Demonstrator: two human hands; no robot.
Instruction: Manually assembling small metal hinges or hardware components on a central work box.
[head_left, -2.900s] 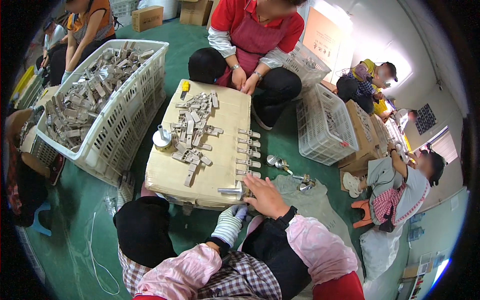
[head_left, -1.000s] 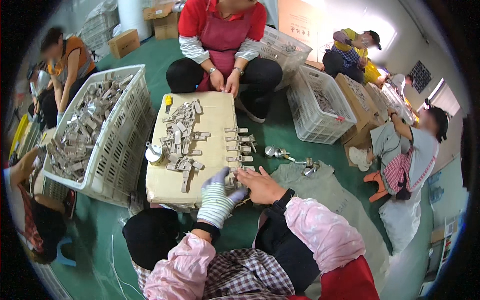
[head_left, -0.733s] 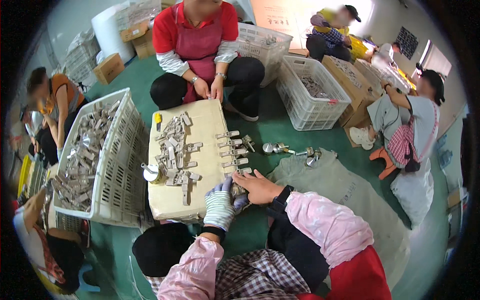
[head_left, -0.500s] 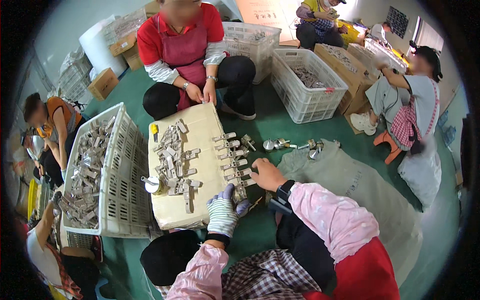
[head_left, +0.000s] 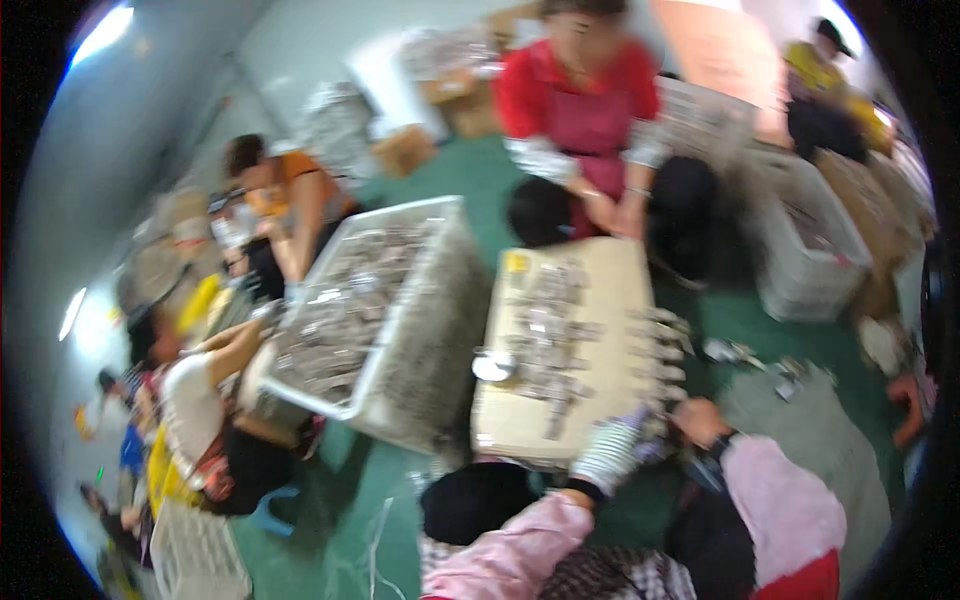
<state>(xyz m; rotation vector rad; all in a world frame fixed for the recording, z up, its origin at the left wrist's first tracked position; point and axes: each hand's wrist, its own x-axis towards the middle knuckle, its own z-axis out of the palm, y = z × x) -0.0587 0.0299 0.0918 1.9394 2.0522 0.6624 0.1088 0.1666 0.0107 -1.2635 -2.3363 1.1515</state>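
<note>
The view is smeared by motion. A cream flat-topped block [head_left: 600, 400] stands before me, with a heap of grey metal-looking clips [head_left: 548, 330] on its left part and a row of similar clips [head_left: 668, 345] jutting over its right edge. My left hand [head_left: 608, 452], in a striped glove, rests at the near right corner, its fingers closed around something blurred beside the row. My bare right hand [head_left: 700, 422] is just right of that corner, close to the row's near end; its fingers are too blurred to read. A round white-topped container [head_left: 492, 365] sits at the block's left edge.
A white crate [head_left: 455, 290] full of clips stands left of the block. Across from me sits a person in a red shirt and apron [head_left: 592, 130]. Metal parts [head_left: 735, 352] and a grey plastic sheet [head_left: 810, 430] lie on the green floor at right. Other people work at left.
The whole view has swung left, so the block and crate appear farther right. My right hand has drawn nearer to my left at the block's near right corner.
</note>
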